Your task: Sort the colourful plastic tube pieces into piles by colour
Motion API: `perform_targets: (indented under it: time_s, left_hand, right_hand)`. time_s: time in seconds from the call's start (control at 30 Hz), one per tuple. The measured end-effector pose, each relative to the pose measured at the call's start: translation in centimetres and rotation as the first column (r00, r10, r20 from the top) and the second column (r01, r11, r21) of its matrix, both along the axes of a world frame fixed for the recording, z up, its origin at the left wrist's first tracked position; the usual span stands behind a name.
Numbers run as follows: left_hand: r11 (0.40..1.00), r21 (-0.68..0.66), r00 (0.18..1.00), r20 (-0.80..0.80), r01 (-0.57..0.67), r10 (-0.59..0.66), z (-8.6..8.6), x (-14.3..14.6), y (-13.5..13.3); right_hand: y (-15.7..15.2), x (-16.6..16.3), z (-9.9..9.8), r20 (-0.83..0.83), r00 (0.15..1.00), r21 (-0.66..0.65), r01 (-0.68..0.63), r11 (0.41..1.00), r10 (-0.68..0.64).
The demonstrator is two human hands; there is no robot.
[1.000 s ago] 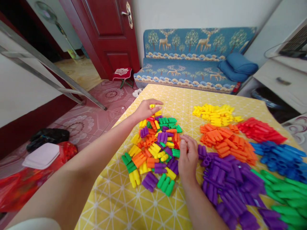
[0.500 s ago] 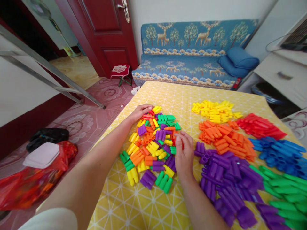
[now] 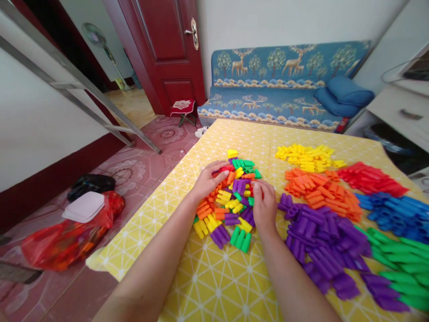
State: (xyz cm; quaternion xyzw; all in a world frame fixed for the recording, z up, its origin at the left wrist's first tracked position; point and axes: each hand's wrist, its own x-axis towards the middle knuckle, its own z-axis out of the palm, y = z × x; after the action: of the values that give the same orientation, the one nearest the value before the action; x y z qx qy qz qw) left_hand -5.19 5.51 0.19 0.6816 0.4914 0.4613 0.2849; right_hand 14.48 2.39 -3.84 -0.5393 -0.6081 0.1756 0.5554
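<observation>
A pile of mixed plastic tube blocks (image 3: 234,203) in purple, yellow, orange, green and red lies on the yellow patterned tablecloth between my hands. My left hand (image 3: 208,180) rests on the pile's far left side, thumb apart from the fingers, close to red blocks (image 3: 227,168). At the pile's right edge, my right hand (image 3: 265,205) is cupped with its thumb apart from the curved fingers. Its fingertips touch or nearly touch blocks there; part of the fingers is hidden. A green block (image 3: 240,239) lies at the near edge of the pile.
Colour-sorted heaps spread along the right: yellow (image 3: 308,157), orange (image 3: 321,192), red (image 3: 372,179), blue (image 3: 397,214), purple (image 3: 321,246) and green (image 3: 398,264). A blue sofa (image 3: 261,100) stands beyond the table. Bags (image 3: 67,241) lie on the floor at left.
My left hand has moved toward me and inward, pushing the left side of the mixed pile closer together. The right hand stays at the pile's right edge. The view has shifted.
</observation>
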Motion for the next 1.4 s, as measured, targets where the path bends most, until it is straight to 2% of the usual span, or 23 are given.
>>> perform_targets:
  time_s: [0.1, 0.17, 0.27, 0.37, 0.5, 0.63, 0.73, 0.83, 1.03, 1.23, 1.4]
  left_hand:
    - [0.999, -0.01, 0.993, -0.11, -0.053, 0.052, -0.5, -0.6, -0.5]
    - [0.998, -0.065, 0.986, -0.165, -0.022, 0.011, -0.7, -1.2, -0.6]
    - [0.992, -0.119, 0.99, -0.131, 0.036, -0.051, -0.8, -1.9, -0.6]
    - [0.994, -0.101, 0.998, -0.06, 0.031, -0.037, -0.8, -2.0, -0.8]
    - [0.996, -0.058, 0.993, -0.092, 0.067, -0.072, -0.9, -1.8, -0.9]
    - [0.996, -0.053, 0.989, -0.126, 0.073, -0.079, -1.0, -1.8, -0.9]
    - [0.996, -0.052, 0.988, -0.138, 0.068, -0.075, -1.2, -1.8, -0.9]
    - [0.997, -0.044, 0.987, -0.145, 0.07, -0.075, -1.1, -1.7, -0.8]
    - [0.996, -0.056, 0.985, -0.156, 0.067, -0.075, -0.7, -1.5, -0.8]
    - [0.997, -0.05, 0.988, -0.14, 0.061, -0.068, -1.0, -1.5, -0.7]
    - [0.998, -0.038, 0.984, -0.167, 0.056, -0.062, -1.3, -1.7, -0.6]
  right_hand:
    - [0.0, -0.1, 0.1, 0.028, 0.999, 0.023, -0.032, 0.999, 0.031]
    - [-0.1, -0.1, 0.2, 0.048, 0.997, 0.033, -0.06, 0.998, 0.059]
    - [-0.2, -0.1, 0.2, 0.078, 0.993, 0.033, -0.096, 0.995, 0.094]
    - [-0.2, 0.0, 0.1, 0.124, 0.988, 0.025, -0.101, 0.995, 0.097]
    - [-0.2, -0.1, 0.1, 0.246, 0.965, 0.032, -0.102, 0.994, 0.091]
    - [-0.3, -0.5, 0.3, 0.431, 0.897, 0.048, -0.134, 0.99, 0.1]
    - [-0.3, -0.6, 0.2, 0.49, 0.865, 0.056, -0.154, 0.986, 0.107]
    - [-0.2, -0.6, -0.1, 0.455, 0.884, 0.071, -0.158, 0.985, 0.109]
    - [0.2, -0.6, -0.5, 0.274, 0.961, 0.115, -0.074, 0.991, 0.04]
    - [0.0, -0.6, -0.3, 0.309, 0.949, 0.084, -0.088, 0.993, 0.058]
    - [-0.3, -0.3, 0.2, 0.295, 0.955, 0.112, -0.015, 0.994, -0.019]
